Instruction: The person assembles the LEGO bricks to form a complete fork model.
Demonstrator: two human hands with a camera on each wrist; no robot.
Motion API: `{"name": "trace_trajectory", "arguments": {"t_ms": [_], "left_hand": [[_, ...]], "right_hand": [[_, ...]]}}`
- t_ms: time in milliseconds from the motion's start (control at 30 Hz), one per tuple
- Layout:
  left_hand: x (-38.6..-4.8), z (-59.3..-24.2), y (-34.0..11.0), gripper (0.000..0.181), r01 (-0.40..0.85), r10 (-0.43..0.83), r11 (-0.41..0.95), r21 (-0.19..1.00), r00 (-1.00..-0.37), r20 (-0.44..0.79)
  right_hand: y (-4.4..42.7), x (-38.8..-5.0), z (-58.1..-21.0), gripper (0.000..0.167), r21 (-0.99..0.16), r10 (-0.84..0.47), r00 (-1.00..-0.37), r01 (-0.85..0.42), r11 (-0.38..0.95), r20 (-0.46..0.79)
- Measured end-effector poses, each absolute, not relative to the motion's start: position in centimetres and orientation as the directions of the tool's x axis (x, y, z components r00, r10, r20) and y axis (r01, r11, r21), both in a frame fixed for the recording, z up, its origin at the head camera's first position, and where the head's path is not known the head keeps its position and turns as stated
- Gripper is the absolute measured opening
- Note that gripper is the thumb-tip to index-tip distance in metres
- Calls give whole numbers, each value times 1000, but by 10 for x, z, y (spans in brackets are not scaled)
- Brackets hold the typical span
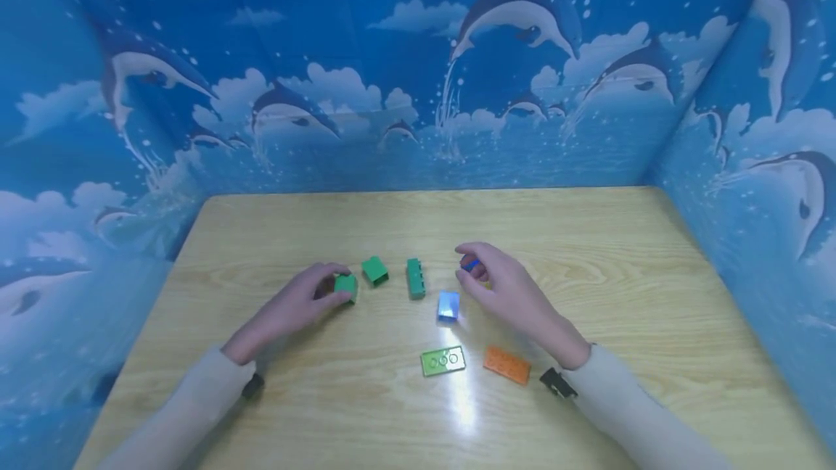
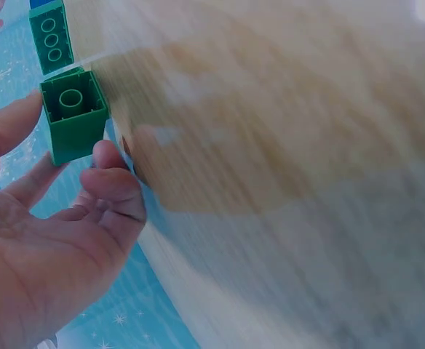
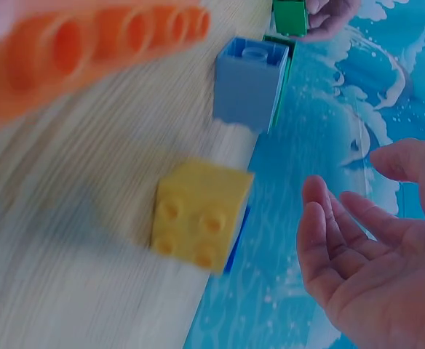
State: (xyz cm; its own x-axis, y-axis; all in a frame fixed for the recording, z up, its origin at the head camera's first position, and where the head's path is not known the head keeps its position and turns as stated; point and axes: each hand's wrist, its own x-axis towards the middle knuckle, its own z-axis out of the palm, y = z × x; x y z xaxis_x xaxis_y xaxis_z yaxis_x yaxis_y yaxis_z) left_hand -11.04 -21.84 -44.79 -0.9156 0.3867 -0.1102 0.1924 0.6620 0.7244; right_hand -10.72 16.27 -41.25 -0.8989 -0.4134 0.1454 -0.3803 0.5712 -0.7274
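My left hand pinches a small green toy building block between thumb and fingers near the table's left side. In the left wrist view this block shows its hollow underside. My right hand hovers with loosely bent fingers beside a yellow block and a dark blue block. The right wrist view shows a gap between that hand and the yellow block. In the head view the hand partly hides both blocks.
Between the hands are another green block, a long green brick and a light blue block. Closer to the person lie a light green brick and an orange brick. A dolphin-print curtain surrounds the wooden table.
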Motion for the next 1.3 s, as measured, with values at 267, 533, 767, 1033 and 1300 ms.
{"name": "trace_trajectory", "arguments": {"t_ms": [267, 533, 767, 1033, 1300], "left_hand": [[-103, -448, -218, 38, 195, 359, 654, 731, -931, -73], [-99, -446, -223, 32, 141, 345, 644, 752, -931, -120], [-94, -445, -228, 28, 177, 346, 627, 758, -936, -67], [-91, -442, -233, 43, 180, 320, 662, 727, -946, -58], [-91, -442, -233, 40, 207, 327, 684, 700, -944, -40]], "right_hand": [[127, -110, -409, 44, -762, -450, -886, -367, 534, 112], [95, -115, -412, 43, -748, -489, -868, -381, 543, 88], [76, -119, -414, 45, -706, -514, -855, -408, 579, 72], [55, -122, -415, 50, -705, -523, -852, -381, 599, 17], [39, -128, -418, 55, -622, -487, -873, -385, 681, 7]]}}
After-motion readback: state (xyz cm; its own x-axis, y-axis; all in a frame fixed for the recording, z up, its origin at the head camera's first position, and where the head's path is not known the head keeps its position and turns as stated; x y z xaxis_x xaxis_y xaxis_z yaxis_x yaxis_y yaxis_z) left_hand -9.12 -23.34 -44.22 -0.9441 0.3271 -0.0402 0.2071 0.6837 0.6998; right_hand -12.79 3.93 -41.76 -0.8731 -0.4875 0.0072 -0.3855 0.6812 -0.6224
